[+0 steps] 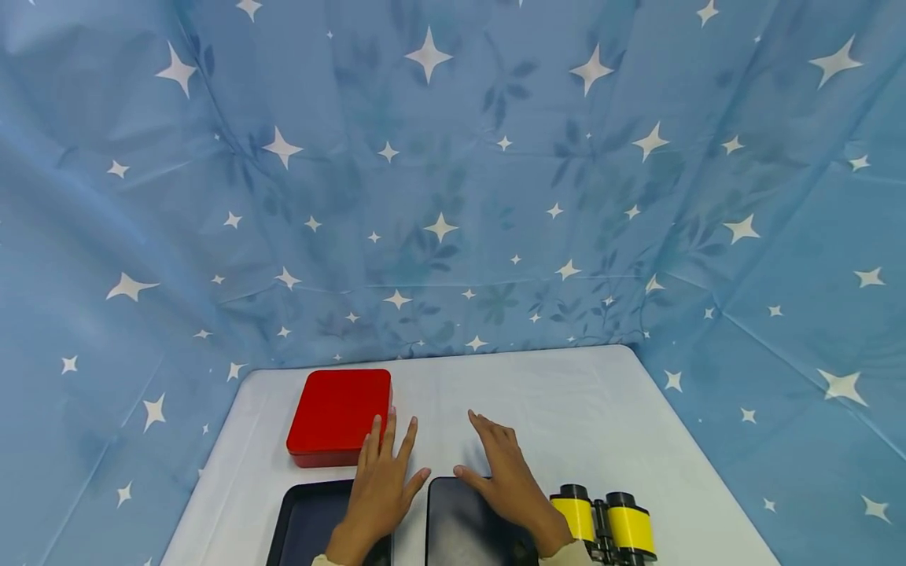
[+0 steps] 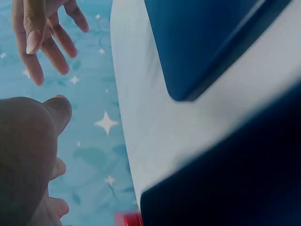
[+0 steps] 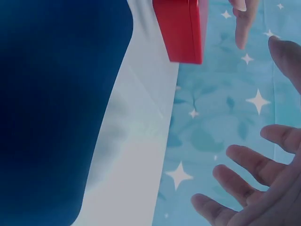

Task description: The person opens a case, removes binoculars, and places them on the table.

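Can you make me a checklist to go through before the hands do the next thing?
1. Left hand free: ok, it holds nothing.
2. Right hand free: ok, it holds nothing.
3. Dark tray and dark flat piece apart: ok, white tabletop shows between them.
4. Inside of the red box checked: cannot tell, its top hides it.
5. Yellow binoculars fully in view: not ok, the right sleeve covers part.

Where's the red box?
In the head view, the red box is at the back left of the white table, just beyond the left dark tray, by the left hand.
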Available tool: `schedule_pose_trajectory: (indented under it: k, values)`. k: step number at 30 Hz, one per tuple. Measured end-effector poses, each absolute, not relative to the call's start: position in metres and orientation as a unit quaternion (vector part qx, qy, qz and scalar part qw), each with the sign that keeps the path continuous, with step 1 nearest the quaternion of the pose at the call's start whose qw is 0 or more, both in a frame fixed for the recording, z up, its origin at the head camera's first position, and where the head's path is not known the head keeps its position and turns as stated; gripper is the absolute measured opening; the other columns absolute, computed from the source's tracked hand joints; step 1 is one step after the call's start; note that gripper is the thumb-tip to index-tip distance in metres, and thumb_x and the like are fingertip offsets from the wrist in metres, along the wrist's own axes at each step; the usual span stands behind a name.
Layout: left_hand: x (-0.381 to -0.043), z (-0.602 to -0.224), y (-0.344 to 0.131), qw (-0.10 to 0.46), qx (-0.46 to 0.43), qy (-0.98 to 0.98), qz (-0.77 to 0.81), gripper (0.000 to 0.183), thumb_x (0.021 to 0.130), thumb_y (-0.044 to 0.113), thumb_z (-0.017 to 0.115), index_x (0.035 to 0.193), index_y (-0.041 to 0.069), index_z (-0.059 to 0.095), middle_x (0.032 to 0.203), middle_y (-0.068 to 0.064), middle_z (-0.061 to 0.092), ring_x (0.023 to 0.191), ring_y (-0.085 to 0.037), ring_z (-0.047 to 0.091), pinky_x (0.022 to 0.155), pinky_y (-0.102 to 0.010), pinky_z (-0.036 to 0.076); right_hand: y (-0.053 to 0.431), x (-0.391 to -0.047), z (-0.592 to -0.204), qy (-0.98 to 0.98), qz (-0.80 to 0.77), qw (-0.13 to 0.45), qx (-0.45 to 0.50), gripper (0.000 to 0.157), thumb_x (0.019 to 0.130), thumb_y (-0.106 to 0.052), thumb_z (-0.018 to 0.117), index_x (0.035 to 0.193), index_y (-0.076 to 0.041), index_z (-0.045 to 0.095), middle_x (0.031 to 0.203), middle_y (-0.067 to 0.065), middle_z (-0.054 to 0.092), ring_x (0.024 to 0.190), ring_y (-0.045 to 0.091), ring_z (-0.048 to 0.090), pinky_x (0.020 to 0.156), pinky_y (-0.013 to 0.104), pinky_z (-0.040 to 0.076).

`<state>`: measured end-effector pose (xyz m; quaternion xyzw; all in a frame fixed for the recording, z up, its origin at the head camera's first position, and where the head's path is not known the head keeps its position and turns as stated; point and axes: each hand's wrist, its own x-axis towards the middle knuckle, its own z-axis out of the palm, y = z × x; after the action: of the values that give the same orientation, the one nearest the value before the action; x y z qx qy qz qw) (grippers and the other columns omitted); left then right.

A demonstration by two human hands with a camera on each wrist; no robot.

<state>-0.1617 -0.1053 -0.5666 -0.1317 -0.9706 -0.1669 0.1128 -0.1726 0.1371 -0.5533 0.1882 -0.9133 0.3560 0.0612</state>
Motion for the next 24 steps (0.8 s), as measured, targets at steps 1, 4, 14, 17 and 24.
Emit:
schedule_pose_trajectory:
  k: [1,4,14,17,24]
  values:
    - [-0.162,-0.567,-0.109,0.116,-0.126,-0.970,-0.170,0.084,0.096,0.047,0.074,0.166,0.017,0.038,0.175,-0.023,0.024,0.161,-0.052,0.022,0.125,-0.070,0.027,0.134,-0.174,-0.552,-0.912,0.359,0.062,0.188,0.087,0.097,-0.050,0.076,0.168,-0.024,0.032,0.166,0.008,0.045,0.142,0.029,0.046,0.115,0.061,0.046]
    - [-0.162,-0.567,-0.118,0.128,-0.113,-0.968,-0.185,0.082,0.095,0.046,0.076,0.164,0.016,0.042,0.174,-0.023,0.028,0.159,-0.052,0.026,0.124,-0.071,0.028,0.127,-0.177,-0.551,-0.910,0.362,0.067,0.190,0.086,0.097,-0.044,0.078,0.168,-0.025,0.034,0.163,0.007,0.048,0.140,0.027,0.048,0.114,0.058,0.048]
    - [-0.164,-0.565,-0.140,0.140,-0.083,-0.965,-0.207,0.077,0.094,0.045,0.079,0.156,0.008,0.053,0.164,-0.024,0.042,0.150,-0.049,0.038,0.119,-0.073,0.035,0.105,-0.191,-0.547,-0.907,0.359,0.096,0.198,0.077,0.095,-0.042,0.080,0.162,-0.024,0.045,0.146,0.007,0.059,0.131,0.026,0.056,0.107,0.055,0.054]
    - [-0.168,-0.565,-0.146,0.144,-0.071,-0.965,-0.209,0.077,0.093,0.045,0.080,0.155,0.007,0.053,0.160,-0.025,0.046,0.147,-0.047,0.041,0.117,-0.071,0.038,0.097,-0.195,-0.546,-0.908,0.360,0.092,0.195,0.075,0.095,-0.040,0.081,0.160,-0.022,0.048,0.143,0.007,0.061,0.131,0.026,0.058,0.107,0.055,0.054]
    - [-0.179,-0.564,-0.160,0.165,-0.042,-0.958,-0.232,0.073,0.092,0.046,0.080,0.147,0.002,0.058,0.143,-0.028,0.053,0.127,-0.043,0.048,0.100,-0.059,0.049,0.080,-0.201,-0.546,-0.906,0.354,0.111,0.204,0.071,0.092,-0.037,0.085,0.153,-0.017,0.055,0.131,0.005,0.063,0.120,0.021,0.062,0.098,0.047,0.058]
